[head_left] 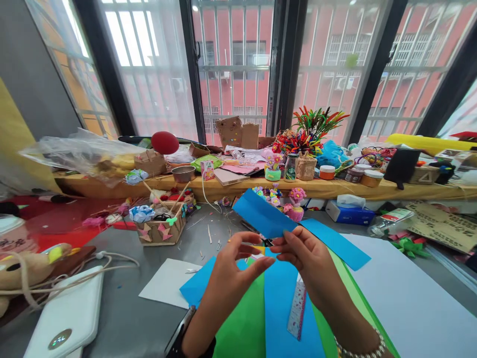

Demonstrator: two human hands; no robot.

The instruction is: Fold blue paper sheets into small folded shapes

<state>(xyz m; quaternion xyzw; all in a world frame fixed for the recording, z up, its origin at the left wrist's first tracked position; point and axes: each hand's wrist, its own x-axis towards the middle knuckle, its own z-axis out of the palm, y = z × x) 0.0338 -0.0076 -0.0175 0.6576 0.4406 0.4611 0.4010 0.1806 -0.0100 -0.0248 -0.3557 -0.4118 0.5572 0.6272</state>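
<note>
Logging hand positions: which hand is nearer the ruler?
Right. The right hand, pinching the blue paper strip, is right over the ruler's far end; the left hand is off to its left.

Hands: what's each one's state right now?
Left hand: fingers curled by a small yellow piece; grip cannot be told.
Right hand: closed, pinching the blue paper strip.

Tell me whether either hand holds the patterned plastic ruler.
No, the patterned plastic ruler lies on a blue sheet; the right hand pinches a folded blue paper strip.
</note>
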